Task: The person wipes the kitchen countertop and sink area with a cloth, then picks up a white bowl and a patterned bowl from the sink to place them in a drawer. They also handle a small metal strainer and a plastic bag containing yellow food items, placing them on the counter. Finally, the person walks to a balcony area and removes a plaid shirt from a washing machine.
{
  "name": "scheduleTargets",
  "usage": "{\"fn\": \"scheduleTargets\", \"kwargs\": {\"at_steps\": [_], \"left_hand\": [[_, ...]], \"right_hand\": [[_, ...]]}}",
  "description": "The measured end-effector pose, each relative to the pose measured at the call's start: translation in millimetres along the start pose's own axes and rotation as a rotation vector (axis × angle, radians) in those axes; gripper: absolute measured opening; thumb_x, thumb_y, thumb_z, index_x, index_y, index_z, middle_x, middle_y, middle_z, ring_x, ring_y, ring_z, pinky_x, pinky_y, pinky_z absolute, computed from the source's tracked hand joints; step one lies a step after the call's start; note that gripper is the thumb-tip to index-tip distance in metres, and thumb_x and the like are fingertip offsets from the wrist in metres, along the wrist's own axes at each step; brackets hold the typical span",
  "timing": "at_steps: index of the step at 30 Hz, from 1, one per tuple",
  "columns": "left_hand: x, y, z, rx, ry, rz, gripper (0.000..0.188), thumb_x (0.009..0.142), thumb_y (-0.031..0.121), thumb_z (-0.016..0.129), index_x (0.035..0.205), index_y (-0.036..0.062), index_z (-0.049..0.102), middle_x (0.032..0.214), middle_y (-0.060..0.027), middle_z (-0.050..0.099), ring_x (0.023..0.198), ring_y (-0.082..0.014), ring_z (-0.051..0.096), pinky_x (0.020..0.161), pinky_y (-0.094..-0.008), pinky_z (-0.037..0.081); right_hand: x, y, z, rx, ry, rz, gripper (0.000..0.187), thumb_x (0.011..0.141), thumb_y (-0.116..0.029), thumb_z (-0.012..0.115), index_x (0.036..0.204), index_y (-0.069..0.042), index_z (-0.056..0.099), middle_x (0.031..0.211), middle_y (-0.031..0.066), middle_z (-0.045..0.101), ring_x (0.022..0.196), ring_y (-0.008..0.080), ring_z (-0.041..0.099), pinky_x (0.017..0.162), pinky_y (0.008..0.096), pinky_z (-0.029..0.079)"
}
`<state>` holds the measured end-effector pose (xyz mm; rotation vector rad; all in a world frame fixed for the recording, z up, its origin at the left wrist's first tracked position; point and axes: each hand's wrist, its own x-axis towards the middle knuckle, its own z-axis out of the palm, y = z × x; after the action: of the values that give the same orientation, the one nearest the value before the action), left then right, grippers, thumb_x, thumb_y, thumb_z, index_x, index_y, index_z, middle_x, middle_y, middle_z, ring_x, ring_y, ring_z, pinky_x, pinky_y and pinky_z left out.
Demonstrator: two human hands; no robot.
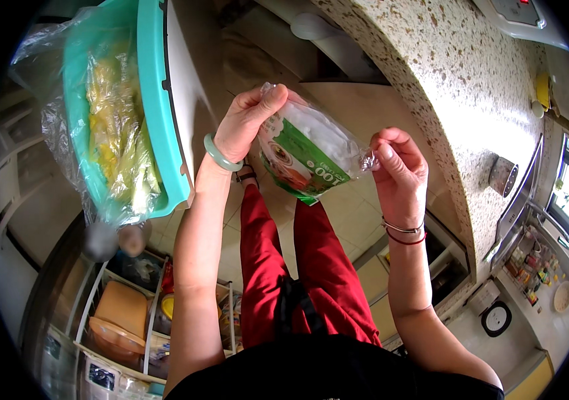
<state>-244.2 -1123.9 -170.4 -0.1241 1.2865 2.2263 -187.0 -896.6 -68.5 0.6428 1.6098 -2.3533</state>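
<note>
A clear plastic packet point(310, 153) with a green and white printed label is held up in front of me, over the floor. Something white and soft-looking fills it; I cannot make out what. My left hand point(248, 120), with a pale green bangle at the wrist, is closed on the packet's upper left end, thumb on top. At the opposite end my right hand point(399, 175) pinches the crumpled clear plastic between thumb and fingers. A silver bracelet and a red string circle that wrist. The packet is tilted, its label toward me.
On the left stands a turquoise tray point(158, 113) with leafy vegetables point(119, 133) in a clear bag. A speckled counter point(424, 60) curves along the right, bearing a cup point(503, 176). Below left is a rack point(148, 320) with an orange container point(119, 313).
</note>
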Motion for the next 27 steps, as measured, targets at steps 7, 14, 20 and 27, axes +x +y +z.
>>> {"fn": "scheduleTargets", "kwargs": {"at_steps": [7,14,20,27], "left_hand": [[1,-3,1,-0.045,-0.015,-0.007,0.04,0.098,0.041,0.054,0.097,0.0037,0.068,0.09,-0.0014,0.068,0.085,-0.0101,0.063,0.079,-0.026,0.05],[2,-5,2,-0.142,0.01,-0.061,0.038,0.099,0.04,0.053,0.096,0.0043,0.067,0.091,-0.0012,0.067,0.085,-0.0096,0.062,0.078,-0.0258,0.05],[2,-8,-2,-0.113,-0.005,-0.046,0.037,0.1,0.039,0.052,0.097,0.0043,0.066,0.092,-0.0014,0.066,0.085,-0.0092,0.061,0.078,-0.0257,0.05],[1,-11,-7,-0.07,-0.098,0.059,0.032,0.095,0.036,0.06,0.096,0.0048,0.067,0.094,-0.0062,0.068,0.088,-0.0142,0.063,0.081,-0.0285,0.049]], "right_hand": [[-6,9,-1,0.352,0.062,-0.004,0.015,0.092,-0.004,0.061,0.107,-0.004,0.063,0.093,0.0072,0.065,0.076,0.0131,0.059,0.073,0.0288,0.051],[-5,14,-9,0.431,0.078,0.1,0.024,0.096,-0.014,0.058,0.117,-0.002,0.059,0.101,0.0077,0.064,0.078,0.0133,0.06,0.076,0.03,0.051],[-10,5,6,0.064,0.075,0.019,0.027,0.096,-0.013,0.058,0.12,0.0,0.057,0.1,0.0066,0.063,0.08,0.0119,0.058,0.076,0.0281,0.05],[-11,7,8,-0.344,0.089,-0.288,0.015,0.094,-0.003,0.058,0.109,0.0,0.059,0.094,0.0058,0.061,0.074,0.011,0.056,0.069,0.0247,0.047]]}}
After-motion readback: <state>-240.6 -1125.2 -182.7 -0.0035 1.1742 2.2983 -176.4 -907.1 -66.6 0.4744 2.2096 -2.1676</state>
